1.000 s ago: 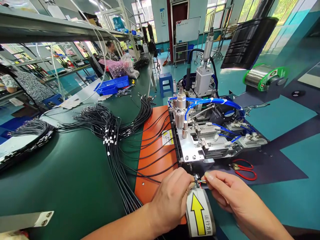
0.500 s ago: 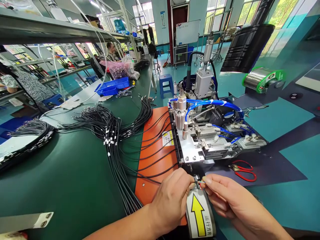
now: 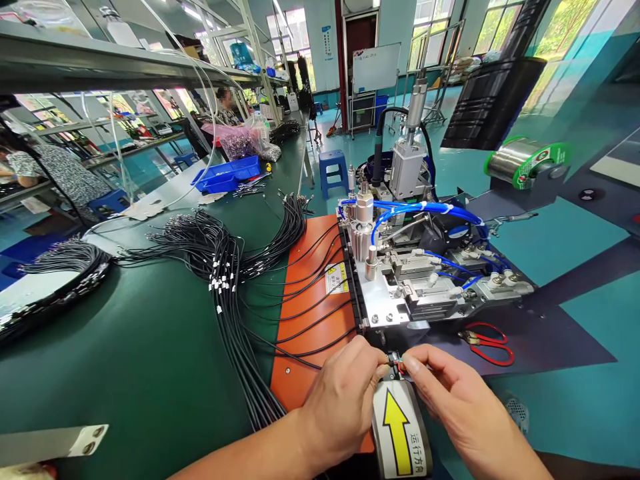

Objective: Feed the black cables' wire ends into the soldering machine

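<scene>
My left hand (image 3: pixel 350 390) is closed in a pinch on a black cable, near the end of the machine's conveyor. Thin coloured wires (image 3: pixel 399 364) fan out of the cable's end, and my right hand (image 3: pixel 443 387) pinches their tips between thumb and fingers. Both hands hover over a small metal holder (image 3: pixel 393 375) just above the plate with a yellow arrow (image 3: pixel 397 427). Behind them stands the metal machine (image 3: pixel 395 293) with blue air tubes. Black cables (image 3: pixel 320 308) run side by side over the orange panel (image 3: pixel 300 333) into its edge.
A thick bundle of black cables (image 3: pixel 230 327) lies on the green table (image 3: pixel 140 373), left of the orange panel. Red-handled cutters (image 3: pixel 487 343) rest to the right of the machine. A solder spool (image 3: pixel 525 162) and blue trays (image 3: pixel 225 175) are farther back.
My right hand has shifted slightly at the wire ends, its fingers now more bent and closer to the holder. My left hand stays nearly in place.
</scene>
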Motion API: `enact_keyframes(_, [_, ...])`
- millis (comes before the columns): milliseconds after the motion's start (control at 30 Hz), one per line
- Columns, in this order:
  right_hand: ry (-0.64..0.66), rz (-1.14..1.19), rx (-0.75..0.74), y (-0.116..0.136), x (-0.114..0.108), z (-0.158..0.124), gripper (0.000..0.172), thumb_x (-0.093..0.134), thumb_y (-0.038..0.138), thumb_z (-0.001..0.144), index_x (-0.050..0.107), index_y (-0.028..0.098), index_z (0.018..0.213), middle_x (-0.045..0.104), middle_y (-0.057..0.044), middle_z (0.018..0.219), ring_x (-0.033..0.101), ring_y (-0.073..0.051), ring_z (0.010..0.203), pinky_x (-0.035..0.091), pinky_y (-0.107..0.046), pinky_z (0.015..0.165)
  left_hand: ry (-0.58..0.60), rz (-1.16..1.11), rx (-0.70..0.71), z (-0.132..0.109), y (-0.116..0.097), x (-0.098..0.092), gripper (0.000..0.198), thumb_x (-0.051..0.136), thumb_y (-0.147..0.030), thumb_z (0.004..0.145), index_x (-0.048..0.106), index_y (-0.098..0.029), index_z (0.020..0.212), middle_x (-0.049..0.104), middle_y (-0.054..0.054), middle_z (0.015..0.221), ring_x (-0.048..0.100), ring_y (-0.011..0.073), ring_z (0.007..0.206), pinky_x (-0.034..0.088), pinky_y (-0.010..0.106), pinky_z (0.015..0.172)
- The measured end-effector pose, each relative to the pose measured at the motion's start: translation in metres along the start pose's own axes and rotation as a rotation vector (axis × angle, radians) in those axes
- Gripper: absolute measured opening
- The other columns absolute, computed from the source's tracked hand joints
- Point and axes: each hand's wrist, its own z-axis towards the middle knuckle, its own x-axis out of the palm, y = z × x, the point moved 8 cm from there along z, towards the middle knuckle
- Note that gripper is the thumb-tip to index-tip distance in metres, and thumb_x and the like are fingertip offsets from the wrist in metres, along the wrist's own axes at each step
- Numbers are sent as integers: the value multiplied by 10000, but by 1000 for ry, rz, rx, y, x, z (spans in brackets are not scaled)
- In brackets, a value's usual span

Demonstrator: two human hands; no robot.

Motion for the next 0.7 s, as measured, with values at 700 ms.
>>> enact_keyframes(700, [-244,-168,-122,4,-23,-4,414,651,616,863,727,236,1012,693,-26,797,635,-210,774,507,-253,669,37,91,-8,0,-2,4,235,382,-190,1036,593,-167,936,571,50,807,520,171,690,425,291,622])
